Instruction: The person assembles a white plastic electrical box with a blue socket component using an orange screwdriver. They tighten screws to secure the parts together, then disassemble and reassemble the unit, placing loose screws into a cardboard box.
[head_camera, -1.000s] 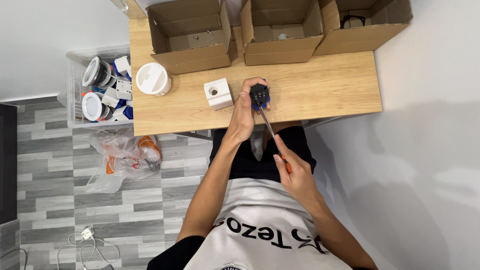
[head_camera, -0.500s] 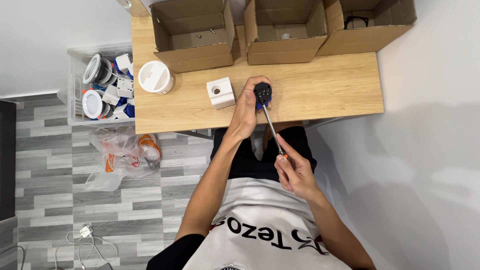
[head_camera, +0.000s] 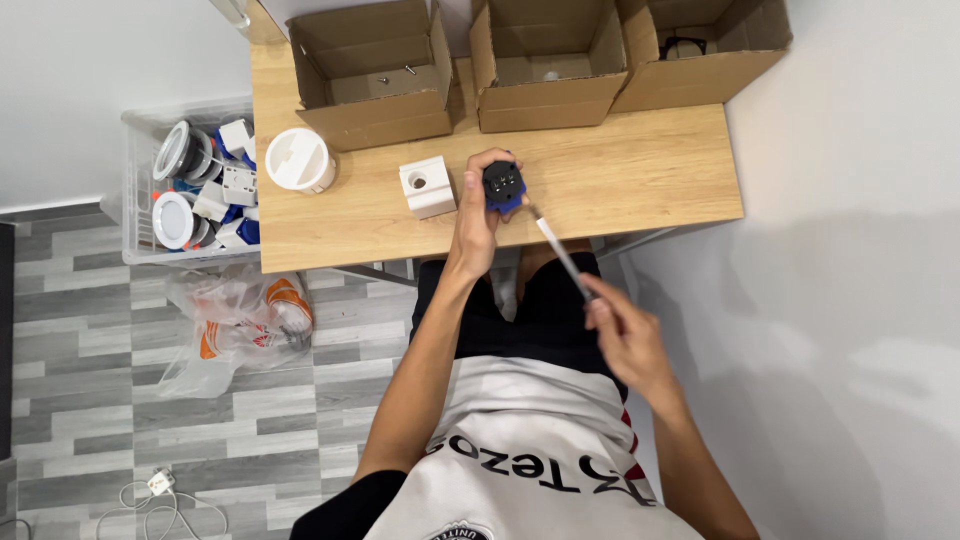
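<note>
Gripping a small black-and-blue socket part (head_camera: 502, 186) in my left hand (head_camera: 478, 205), I hold it against the bench (head_camera: 640, 170) near the middle of its front edge, my fingers wrapped round its left side and its dark face turned up; my right hand (head_camera: 622, 335) is clenched round the handle of a thin screwdriver (head_camera: 556, 250), out past the front edge of the bench and over my lap, the shaft slanting up and left so that its tip comes just beside the lower right corner of the part; whether the tip touches it I cannot tell; a white cube-shaped piece (head_camera: 427, 186) with a round hole in its face stands just left of my left hand, apart from it; a white round lamp housing (head_camera: 298, 159) sits nearer the left edge; three open cardboard boxes (head_camera: 545, 60) line the back edge, the left one with a few small screws in it; off the left edge, on the floor, a clear plastic crate (head_camera: 135, 190) holds white and blue fittings, and a crumpled plastic bag (head_camera: 235, 325) lies before it.
</note>
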